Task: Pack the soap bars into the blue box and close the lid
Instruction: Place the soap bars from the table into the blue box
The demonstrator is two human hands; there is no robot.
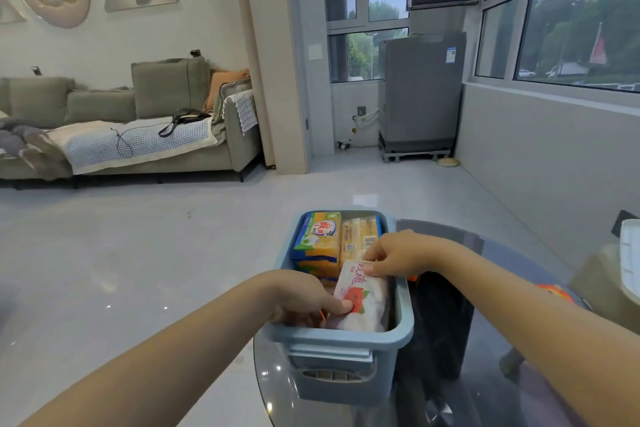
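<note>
The blue box (341,340) stands at the near edge of a dark glass surface (485,392), lid off, its grey-blue handle flap facing the camera. Both hands reach into it. The left hand (304,295) comes over the left rim, its fingers (343,305) pinching the near end of a white soap bar (363,302). The right hand (394,255) comes over the right rim and its fingers grip the far end of the same bar. This bar is wrapped in white, with red characters and a red flower print, and lies tilted in the near half of the box.

Behind it, in the far half, two more bars stand side by side: an orange bar (318,243) with a yellow-and-blue wrapper and red label on the left, and a clear-wrapped yellow bar (360,239) with a barcode on the right. That makes three bars counted; whether others lie beneath cannot be told.

Beyond the box lies pale tiled floor, then a green sofa (145,135) on the left and a grey washing machine (420,94) by the windows.
</note>
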